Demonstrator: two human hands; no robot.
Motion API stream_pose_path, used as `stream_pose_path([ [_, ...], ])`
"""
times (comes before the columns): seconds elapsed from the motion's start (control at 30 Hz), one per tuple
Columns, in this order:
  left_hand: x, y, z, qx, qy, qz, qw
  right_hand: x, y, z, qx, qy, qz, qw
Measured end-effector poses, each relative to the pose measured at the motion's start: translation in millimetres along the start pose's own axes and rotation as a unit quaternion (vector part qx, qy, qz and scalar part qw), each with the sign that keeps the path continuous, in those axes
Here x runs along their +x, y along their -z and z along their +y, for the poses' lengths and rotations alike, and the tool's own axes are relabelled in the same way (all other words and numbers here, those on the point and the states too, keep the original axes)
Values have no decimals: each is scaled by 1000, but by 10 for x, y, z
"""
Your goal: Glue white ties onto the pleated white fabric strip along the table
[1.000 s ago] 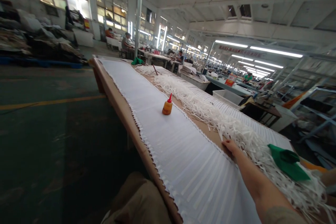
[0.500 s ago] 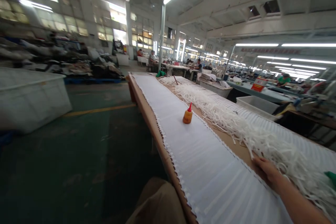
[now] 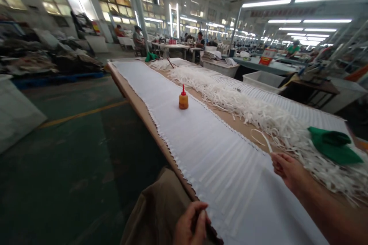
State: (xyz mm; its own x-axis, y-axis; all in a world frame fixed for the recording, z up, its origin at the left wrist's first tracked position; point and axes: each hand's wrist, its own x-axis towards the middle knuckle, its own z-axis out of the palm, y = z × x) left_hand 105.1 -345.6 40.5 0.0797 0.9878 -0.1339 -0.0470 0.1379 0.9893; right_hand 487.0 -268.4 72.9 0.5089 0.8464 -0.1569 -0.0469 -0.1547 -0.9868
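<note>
Step in hand (judged): handling of a single strip. The right hand [image 3: 284, 166] pinches one end of a white strip [image 3: 269, 145] between thumb and fingers. The strip's free length curves away to the far left in a loop, over the brown worktop [image 3: 241, 125], just beside the pile of loose strips [image 3: 258, 116]. Contact between loop and worktop cannot be confirmed.

The left hand [image 3: 191, 222] is at the near left edge of the white sheet [image 3: 201, 138]. Its fingers are curled, with thumb and forefinger close together; whether they grip anything cannot be told.

Pale bands [image 3: 232, 191] run across the near part of the sheet. An amber bottle [image 3: 183, 101] with a red nozzle stands upright on the sheet, farther off and well apart from both hands. A green cloth [image 3: 333, 145] lies on the pile at right.

Next move (judged): it calls for a secure pinch on the strip end, with the loop kept clear of the pile to avoid snagging.
</note>
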Motion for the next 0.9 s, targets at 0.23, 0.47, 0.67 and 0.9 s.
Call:
stream_pose_path([
  [0.23,214,-1197,315,-9,56,-213,975,-1524,-448,227,84,-132,-30,987],
  [0.47,260,-1137,426,129,17,-251,959,-1851,-395,79,-208,147,-181,950],
  [0.67,224,-808,480,278,-90,-289,912,-1455,-640,-414,-393,481,-305,722],
  [0.9,294,-368,370,165,39,-161,972,-944,-965,-366,-441,227,-472,729],
])
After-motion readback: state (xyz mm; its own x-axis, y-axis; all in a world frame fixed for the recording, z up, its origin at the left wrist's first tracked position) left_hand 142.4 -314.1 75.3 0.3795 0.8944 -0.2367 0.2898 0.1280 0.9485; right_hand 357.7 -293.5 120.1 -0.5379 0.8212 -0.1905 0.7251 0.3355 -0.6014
